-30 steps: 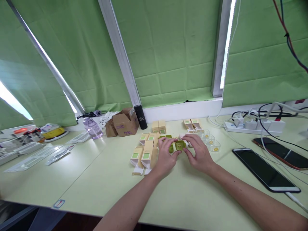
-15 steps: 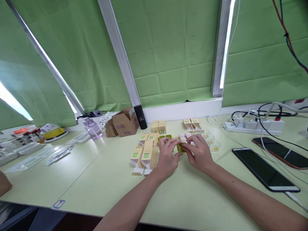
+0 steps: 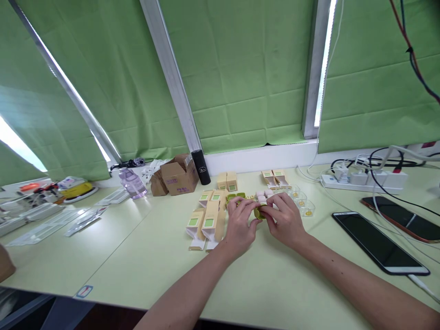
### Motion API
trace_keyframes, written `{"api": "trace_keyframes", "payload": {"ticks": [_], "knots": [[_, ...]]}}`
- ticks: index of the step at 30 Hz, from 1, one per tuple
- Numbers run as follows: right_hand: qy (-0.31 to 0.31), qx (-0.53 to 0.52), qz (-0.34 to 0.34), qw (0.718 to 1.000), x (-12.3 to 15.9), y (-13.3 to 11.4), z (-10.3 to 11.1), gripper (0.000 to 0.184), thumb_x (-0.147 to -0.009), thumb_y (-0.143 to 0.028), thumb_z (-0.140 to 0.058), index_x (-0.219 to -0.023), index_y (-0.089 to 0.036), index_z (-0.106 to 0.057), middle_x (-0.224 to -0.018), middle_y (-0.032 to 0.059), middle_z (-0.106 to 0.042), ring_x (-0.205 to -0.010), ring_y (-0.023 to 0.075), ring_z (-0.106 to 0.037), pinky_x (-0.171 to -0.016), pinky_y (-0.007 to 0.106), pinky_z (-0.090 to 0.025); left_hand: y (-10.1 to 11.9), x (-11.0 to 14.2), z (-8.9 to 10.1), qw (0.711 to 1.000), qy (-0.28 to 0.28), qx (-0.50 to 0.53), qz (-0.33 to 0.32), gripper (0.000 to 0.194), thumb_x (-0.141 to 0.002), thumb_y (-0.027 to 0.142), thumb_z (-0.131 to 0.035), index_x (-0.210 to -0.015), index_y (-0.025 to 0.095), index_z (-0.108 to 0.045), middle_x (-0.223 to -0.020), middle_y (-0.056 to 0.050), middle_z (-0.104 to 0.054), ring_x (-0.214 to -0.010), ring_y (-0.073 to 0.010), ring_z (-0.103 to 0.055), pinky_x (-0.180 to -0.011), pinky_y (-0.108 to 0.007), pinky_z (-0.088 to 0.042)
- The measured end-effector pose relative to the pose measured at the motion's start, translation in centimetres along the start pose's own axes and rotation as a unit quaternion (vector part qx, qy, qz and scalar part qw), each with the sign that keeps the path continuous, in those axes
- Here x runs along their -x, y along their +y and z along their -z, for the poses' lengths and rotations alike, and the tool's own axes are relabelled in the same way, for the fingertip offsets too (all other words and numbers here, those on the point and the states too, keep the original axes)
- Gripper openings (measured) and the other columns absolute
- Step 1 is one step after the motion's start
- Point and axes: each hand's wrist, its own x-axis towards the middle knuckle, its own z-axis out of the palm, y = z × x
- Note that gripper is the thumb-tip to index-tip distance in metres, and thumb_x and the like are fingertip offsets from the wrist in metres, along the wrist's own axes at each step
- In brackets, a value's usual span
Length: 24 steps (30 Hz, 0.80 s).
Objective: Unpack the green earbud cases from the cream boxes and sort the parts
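Between my two hands is a small olive-green plastic case (image 3: 259, 213), partly covered by fingers. The fingers of my left hand (image 3: 241, 225) close on its left side. On its right side my right hand (image 3: 286, 221) pinches it with thumb and fingers. Just beyond the fingertips lie several small pale pink pieces (image 3: 261, 198). Other olive-green cases (image 3: 236, 195) sit behind my left hand. Clear plastic cases with yellow centres (image 3: 307, 210) stand to the right of my right hand. Open tan cartons with green labels (image 3: 210, 221) lie left of my left hand.
More tan cartons stand at the back (image 3: 227, 181) and further right (image 3: 275, 178). A cardboard box (image 3: 180, 175), a black cylinder (image 3: 200, 167) and a purple-tinted bottle (image 3: 132, 184) are back left. Phones (image 3: 380, 240) with cables and a power strip (image 3: 364, 180) occupy the right side.
The olive-green case has turned slightly in my fingers, and a whitish piece at its top no longer shows there. Both hands stay in nearly the same place.
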Motion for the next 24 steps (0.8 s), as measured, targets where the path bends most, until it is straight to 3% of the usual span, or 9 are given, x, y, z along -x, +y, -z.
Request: {"api": "trace_keyframes", "payload": {"ticks": [24], "knots": [[-0.016,0.01,0.0,1.0,-0.21,0.03,-0.14,0.017,-0.091,-0.006,-0.059,-0.087,-0.021,-0.068,-0.086,0.0074,-0.062,-0.087,0.0236,-0.048,-0.071,0.038,-0.041,0.15,-0.1,0.1,0.998,0.0,-0.068,-0.002,0.043,-0.089,0.014,-0.067,-0.131,0.025,-0.062,-0.125,-0.009,-0.068,-0.121,-0.0329,-0.049,-0.104,-0.055,-0.044]]}}
